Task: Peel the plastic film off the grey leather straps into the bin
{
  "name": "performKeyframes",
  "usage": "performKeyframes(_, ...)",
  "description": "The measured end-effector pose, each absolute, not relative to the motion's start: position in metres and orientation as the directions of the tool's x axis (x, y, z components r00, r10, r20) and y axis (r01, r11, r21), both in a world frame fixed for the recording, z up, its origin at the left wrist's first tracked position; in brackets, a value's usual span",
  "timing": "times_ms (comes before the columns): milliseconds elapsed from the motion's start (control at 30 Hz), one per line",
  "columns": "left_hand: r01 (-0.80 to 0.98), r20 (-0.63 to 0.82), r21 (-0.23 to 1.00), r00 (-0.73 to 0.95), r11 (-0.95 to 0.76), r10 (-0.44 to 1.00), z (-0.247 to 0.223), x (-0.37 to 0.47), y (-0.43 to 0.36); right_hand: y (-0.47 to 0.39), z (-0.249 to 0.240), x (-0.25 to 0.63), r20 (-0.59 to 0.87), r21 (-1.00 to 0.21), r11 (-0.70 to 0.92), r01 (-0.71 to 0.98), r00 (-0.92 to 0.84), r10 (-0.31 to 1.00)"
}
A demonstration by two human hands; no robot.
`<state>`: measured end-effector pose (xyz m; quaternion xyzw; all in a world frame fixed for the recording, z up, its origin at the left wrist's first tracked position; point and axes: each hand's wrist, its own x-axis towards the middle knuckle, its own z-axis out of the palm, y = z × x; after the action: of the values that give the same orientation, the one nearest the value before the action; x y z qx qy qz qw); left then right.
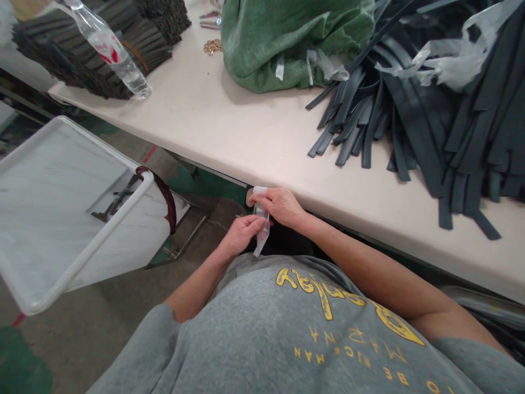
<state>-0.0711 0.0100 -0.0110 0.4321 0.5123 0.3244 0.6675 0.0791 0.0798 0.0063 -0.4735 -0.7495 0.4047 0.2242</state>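
Note:
Just in front of the table edge, close to my waist, both my hands meet at a strip of whitish translucent tape (262,232). My left hand (241,235) is closed, pinching the strip between thumb and fingers. My right hand (287,207) sits a little higher and to the right, its fingers bent closed on the strip's upper end. White wrapping (260,190) covers a fingertip of the right hand. The strip's lower end hangs free below the left fingertips. A small dark-rimmed, beige thing (249,197) shows beside the right fingertips; I cannot make out what it is.
Dark flat straps (369,120) pile on the right of the pale table (197,120), with torn plastic (451,60) on top. A green cloth sack (287,44) stands at the back. A bottle (110,52) leans on stacked dark strips. On the left is a white bin (82,235).

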Motion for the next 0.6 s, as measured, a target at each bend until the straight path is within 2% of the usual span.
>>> performKeyframes(167, -0.114, -0.539, 0.786, 0.355, 0.607, 0.764, -0.012, -0.069, 0.008, 0.083, 0.004, 0.084, -0.077, -0.804, 0.192, 0.563, -0.419, 0.905)
performKeyframes(300, -0.138, -0.589, 0.714, 0.411, 0.686, 0.696, -0.013, -0.073, 0.004, 0.083, 0.002, 0.085, -0.067, -0.810, 0.192, 0.554, -0.413, 0.908)
performKeyframes(600, 0.165, -0.608, 0.754, 0.543, 0.636, 0.580, -0.005, -0.080, 0.007, 0.088, -0.003, 0.090, -0.058, -0.822, 0.163, 0.545, -0.365, 0.929)
